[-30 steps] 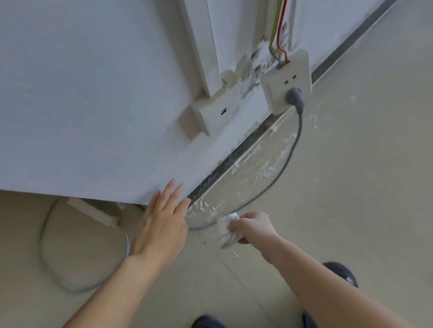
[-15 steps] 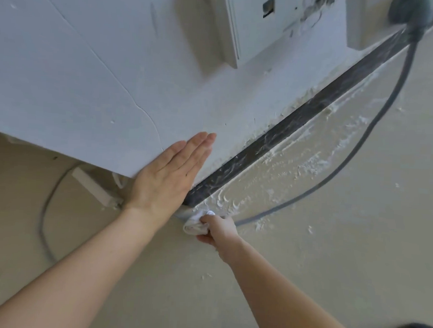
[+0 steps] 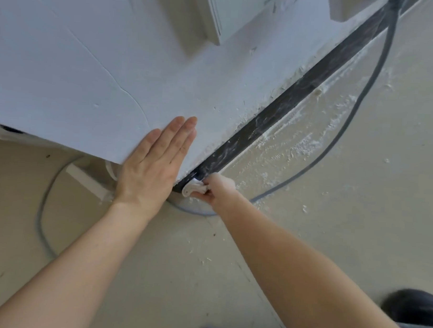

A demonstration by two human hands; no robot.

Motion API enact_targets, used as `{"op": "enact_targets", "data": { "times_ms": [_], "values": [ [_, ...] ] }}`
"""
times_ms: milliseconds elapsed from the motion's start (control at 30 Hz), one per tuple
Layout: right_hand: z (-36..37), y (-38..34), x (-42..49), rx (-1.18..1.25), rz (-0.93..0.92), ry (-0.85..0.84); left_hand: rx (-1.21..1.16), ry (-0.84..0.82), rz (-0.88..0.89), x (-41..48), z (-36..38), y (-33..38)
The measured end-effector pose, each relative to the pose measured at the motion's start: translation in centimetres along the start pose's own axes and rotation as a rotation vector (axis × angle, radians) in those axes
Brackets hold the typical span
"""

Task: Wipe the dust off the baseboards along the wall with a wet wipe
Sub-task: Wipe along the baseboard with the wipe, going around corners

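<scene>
A dark baseboard (image 3: 282, 109), smeared with white dust, runs diagonally along the foot of the white wall (image 3: 90, 66). My right hand (image 3: 215, 190) is shut on a crumpled white wet wipe (image 3: 193, 189) and presses it against the baseboard's near end at the wall corner. My left hand (image 3: 154, 161) lies flat on the wall just above that corner, fingers straight and together, holding nothing.
A grey cable (image 3: 349, 115) loops over the floor beside the baseboard, from a plug at the top right. White dust and plaster flecks (image 3: 285, 147) cover the floor there. A white box (image 3: 212, 12) projects from the wall. A white strip (image 3: 85, 180) and another cable (image 3: 42, 213) lie left. Dark shoes (image 3: 412, 311) at bottom right.
My right hand carried the wipe from above the floor to the baseboard's near end. My left hand settled flat on the wall. The view has dropped closer to the floor.
</scene>
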State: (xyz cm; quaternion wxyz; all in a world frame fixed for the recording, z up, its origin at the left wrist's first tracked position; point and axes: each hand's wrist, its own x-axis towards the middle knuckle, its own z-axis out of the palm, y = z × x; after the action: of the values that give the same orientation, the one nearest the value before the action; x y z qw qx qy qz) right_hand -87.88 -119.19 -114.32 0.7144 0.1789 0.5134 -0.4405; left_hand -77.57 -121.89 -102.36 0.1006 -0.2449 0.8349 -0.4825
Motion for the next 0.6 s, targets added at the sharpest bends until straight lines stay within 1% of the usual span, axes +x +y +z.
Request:
{"op": "enact_targets", "data": {
  "times_ms": [100,167,233,267,300,333,367,400,433,500,600],
  "values": [
    [-2.1,-3.1,-0.8,-0.045,-0.058,-0.041,-0.009,0.026,-0.009,0.1,0.1,0.2],
    [-3.8,-4.0,-1.1,0.035,-0.122,-0.052,-0.003,0.063,-0.015,0.1,0.5,0.3],
    [-4.8,-4.1,-1.4,0.179,-0.194,0.031,0.008,0.085,-0.018,0.2,0.8,0.4],
    [-5.1,-3.8,-1.6,0.202,-0.207,0.09,0.023,0.091,-0.017,0.2,0.9,0.5],
    [-5.1,-3.1,-1.7,0.164,-0.192,0.138,0.035,0.094,-0.016,0.3,0.9,0.5],
    [-4.7,-1.9,-1.9,0.07,-0.155,0.15,0.041,0.093,-0.015,0.4,0.8,0.5],
    [-3.9,-0.5,-2.1,-0.031,-0.104,0.122,0.043,0.089,-0.013,0.4,0.7,0.6],
    [-3.0,1.1,-2.2,-0.106,-0.055,0.061,0.048,0.083,-0.008,0.4,0.7,0.6],
    [-2.0,2.5,-2.2,-0.126,-0.007,-0.006,0.054,0.077,-0.004,0.4,0.6,0.6],
    [-0.2,4.2,-1.6,-0.075,0.038,-0.093,0.055,0.07,0.006,0.4,0.5,0.6],
    [1.6,2.3,-1.0,0.002,0.071,-0.094,0.033,0.06,0.006,0.3,0.4,0.5]
  ]
}}
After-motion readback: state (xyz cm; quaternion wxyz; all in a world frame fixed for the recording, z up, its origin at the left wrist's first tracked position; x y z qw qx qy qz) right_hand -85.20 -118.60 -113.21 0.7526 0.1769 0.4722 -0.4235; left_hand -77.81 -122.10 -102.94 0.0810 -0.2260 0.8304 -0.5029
